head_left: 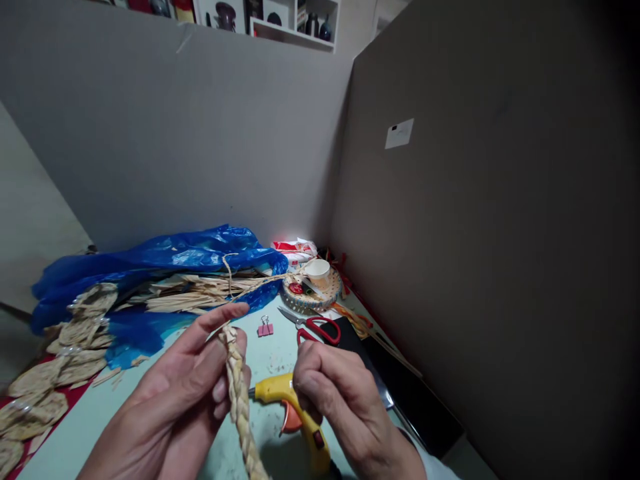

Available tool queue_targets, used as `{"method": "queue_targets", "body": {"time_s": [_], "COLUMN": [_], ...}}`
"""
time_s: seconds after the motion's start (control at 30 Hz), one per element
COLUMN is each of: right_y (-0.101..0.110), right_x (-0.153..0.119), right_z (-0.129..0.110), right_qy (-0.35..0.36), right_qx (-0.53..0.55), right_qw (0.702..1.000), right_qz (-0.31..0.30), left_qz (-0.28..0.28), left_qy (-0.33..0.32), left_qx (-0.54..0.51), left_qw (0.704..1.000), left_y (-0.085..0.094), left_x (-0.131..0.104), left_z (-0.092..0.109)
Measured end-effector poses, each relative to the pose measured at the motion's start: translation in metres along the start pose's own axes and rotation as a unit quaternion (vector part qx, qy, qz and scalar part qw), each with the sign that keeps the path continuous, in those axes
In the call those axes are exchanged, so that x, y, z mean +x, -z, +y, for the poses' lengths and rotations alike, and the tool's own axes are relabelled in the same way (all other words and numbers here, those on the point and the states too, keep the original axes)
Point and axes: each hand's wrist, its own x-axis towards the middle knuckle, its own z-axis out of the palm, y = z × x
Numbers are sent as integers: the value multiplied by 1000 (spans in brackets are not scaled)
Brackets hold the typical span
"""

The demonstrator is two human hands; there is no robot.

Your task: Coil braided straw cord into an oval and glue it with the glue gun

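Note:
A pale plaited cord of dried plant fibre (pixel 239 397) runs upright, its frayed top end pinched between the thumb and fingers of my left hand (pixel 187 393). The lower part hangs out of the bottom of the view. My right hand (pixel 345 403) is closed, with its fingertips curled inward; whatever it may pinch is hidden. Beneath it is a yellow glue gun (pixel 273 388) with an orange trigger, nozzle toward the plait; the hand covers its back end. Scissors with red handles (pixel 320 327) lie just beyond my right hand. A pink binder clip (pixel 265 327) sits left of them.
Blue plastic sheeting (pixel 165 257) with dried fibre strips (pixel 195 293) lies at the back left. Flat woven pieces (pixel 83 340) are along the left edge. A round basket (pixel 305 303) holds a paper cup (pixel 318 270). Grey partitions (pixel 200 133) enclose the table.

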Motion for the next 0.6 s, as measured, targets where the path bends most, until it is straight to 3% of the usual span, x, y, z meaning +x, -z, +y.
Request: {"method": "queue_targets", "body": {"time_s": [0.1,0.2,0.3,0.43,0.6], "right_y": [8,10,7,4,4], "right_x": [-3,-6,-11,-18,-19], "right_z": [9,21,31,36,40], "right_qy": [4,6,-12,-59,-154], "right_qx": [-9,-4,7,34,82], "right_qw": [1000,1000,1000,998,985], "right_qz": [12,16,15,16,13], "left_qz": [23,72,76,81,97], "left_qy": [-1,-49,-113,-182,-200], "left_qx": [7,36,100,153,191], "left_qw": [1000,996,986,968,956], "left_y": [6,12,15,16,27], "left_x": [6,8,7,7,6], "left_z": [-6,-14,-19,-22,-34]}}
